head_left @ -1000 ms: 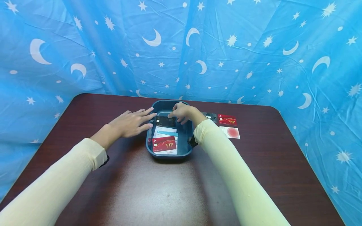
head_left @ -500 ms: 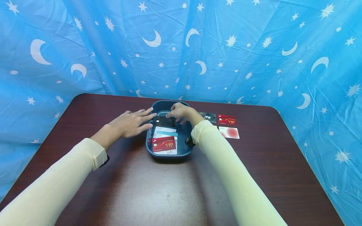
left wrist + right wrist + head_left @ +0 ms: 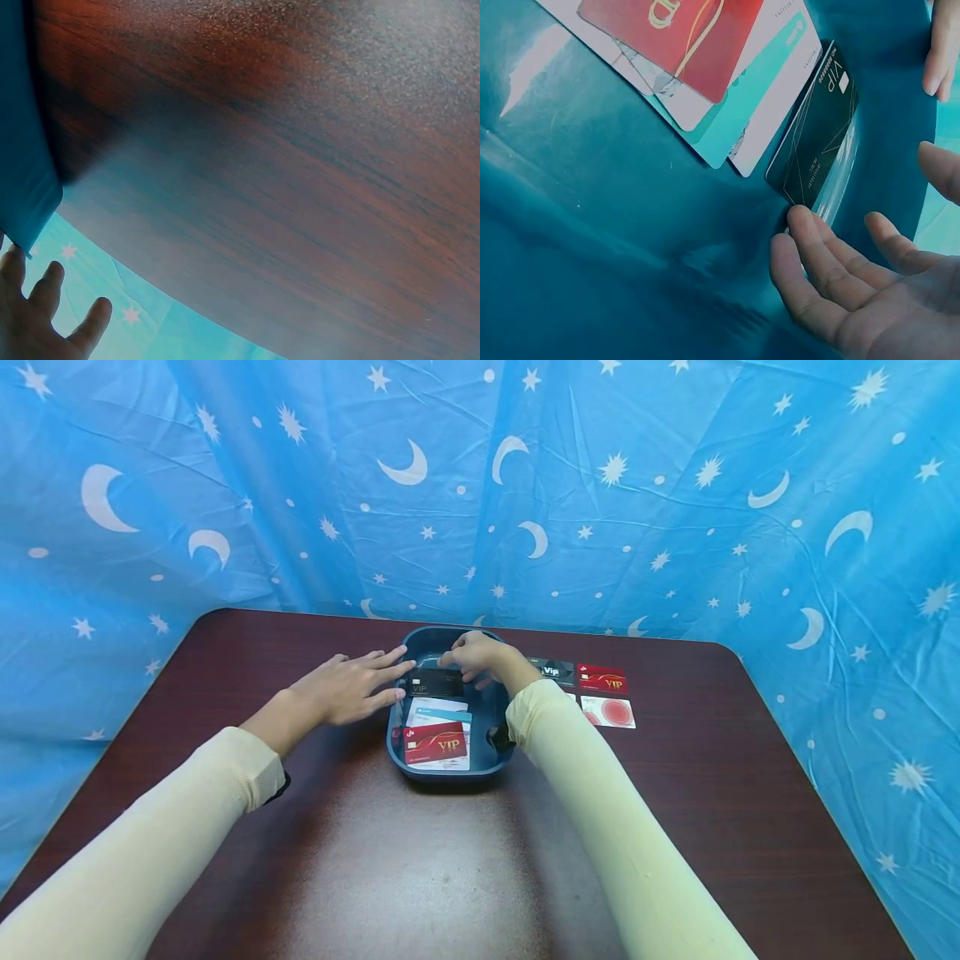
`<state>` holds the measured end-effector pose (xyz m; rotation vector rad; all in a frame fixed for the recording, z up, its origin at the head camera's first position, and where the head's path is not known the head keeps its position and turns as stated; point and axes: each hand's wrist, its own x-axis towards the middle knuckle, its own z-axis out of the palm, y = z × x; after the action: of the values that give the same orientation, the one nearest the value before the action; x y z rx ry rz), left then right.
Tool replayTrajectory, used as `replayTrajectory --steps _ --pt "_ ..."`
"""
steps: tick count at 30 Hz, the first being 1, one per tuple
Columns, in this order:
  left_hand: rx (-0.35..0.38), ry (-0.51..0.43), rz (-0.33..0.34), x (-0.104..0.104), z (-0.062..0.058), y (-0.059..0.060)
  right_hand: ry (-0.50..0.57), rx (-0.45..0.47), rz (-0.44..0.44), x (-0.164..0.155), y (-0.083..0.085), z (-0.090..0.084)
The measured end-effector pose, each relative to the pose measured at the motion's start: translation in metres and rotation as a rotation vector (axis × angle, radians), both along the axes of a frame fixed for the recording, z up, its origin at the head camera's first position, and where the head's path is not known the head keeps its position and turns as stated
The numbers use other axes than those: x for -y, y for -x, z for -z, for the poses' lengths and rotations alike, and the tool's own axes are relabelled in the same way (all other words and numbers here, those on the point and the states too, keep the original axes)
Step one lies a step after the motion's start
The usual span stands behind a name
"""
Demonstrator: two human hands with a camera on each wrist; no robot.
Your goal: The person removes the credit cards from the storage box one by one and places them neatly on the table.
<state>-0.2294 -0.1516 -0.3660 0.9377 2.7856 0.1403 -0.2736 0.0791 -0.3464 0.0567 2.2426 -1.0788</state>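
A dark blue plastic tray stands on the table, and a black VIP card lies inside it. In the right wrist view this card appears tilted, one long edge raised. My right hand reaches over the tray; its loosely bent fingertips touch the card's right end. Below that card overlap several others, with a red VIP card on top and a blue card and white ones beneath. My left hand is spread, its straight fingers at the tray's left rim.
Right of the tray, more cards lie on the brown table: a grey-black VIP card, a red VIP card and a white card with a red circle. My right sleeve partly covers others. A blue curtain hangs behind.
My right hand has shifted slightly left, and the black card's right end shows more from under its fingers. The card has moved slightly left. The left hand has stayed still.
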Motion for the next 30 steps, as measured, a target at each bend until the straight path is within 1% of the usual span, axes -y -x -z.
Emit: replayTrajectory --steps 3,7,11,23,30 --pt "0.008 -0.003 -0.002 0.0001 -0.0003 -0.0002 0.020 0.014 0.025 -0.0006 -0.0009 0.0007" --pt "0.004 -0.006 -0.002 0.0002 -0.0002 -0.0004 0.031 -0.001 0.033 -0.0007 -0.0016 0.0023" --pt "-0.002 -0.001 -0.001 -0.0001 -0.0004 -0.0003 0.041 -0.035 0.035 -0.0012 -0.0020 0.0029" --pt "-0.004 0.009 0.000 -0.0007 -0.0025 -0.0006 0.067 -0.156 0.085 0.0048 -0.0051 0.0059" --pt "-0.003 0.001 0.007 -0.0012 -0.0027 -0.0018 0.065 -0.155 0.140 0.0079 -0.0031 0.0041"
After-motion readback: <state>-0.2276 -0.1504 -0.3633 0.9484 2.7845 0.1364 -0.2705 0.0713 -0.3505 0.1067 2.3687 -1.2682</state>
